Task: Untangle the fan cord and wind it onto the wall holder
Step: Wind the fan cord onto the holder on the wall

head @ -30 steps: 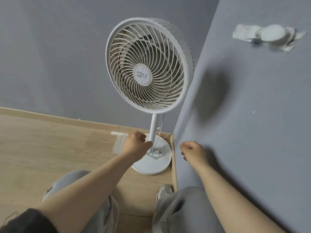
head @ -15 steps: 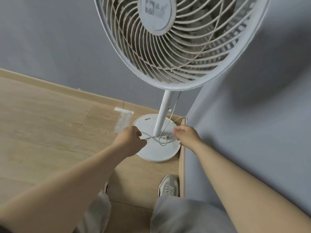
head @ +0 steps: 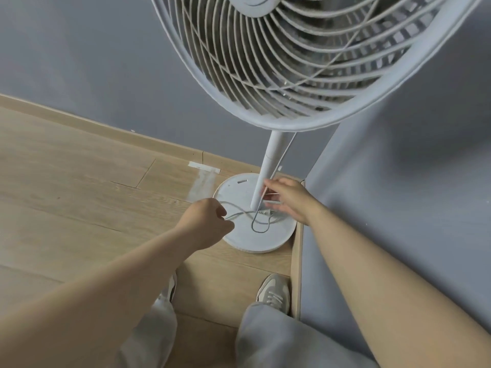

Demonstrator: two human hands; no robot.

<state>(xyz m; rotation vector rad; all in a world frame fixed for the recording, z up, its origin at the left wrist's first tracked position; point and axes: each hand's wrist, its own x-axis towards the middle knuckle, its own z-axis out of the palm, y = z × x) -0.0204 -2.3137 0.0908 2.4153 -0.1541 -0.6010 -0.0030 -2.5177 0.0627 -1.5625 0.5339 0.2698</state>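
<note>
The person is bent over the fan in the corner of the room, and the job looks to be at its very start — the untangling, not the winding; the cord lies in loose loops on the round white base, with one darker loop drooping toward the near edge and another strand running up along the pole toward the fan head. The left hand sits at the left rim of the base, fingers curled shut around a strand of the cord; the right hand is just right of the pole, thumb and forefinger pinching a thin strand close against it, the other fingers spread and blurred. I'd judge the next move calls for drawing the strands apart gently, working out which loop passes over which near the foot of the pole, and lifting slack free instead of tugging — a hard pull might tighten the snarl or rock the fan. The wall holder is not in sight from here, so the winding must wait. As for containers, there are none to speak of; nothing holds the cord but the base it rests on and the two hands.
</note>
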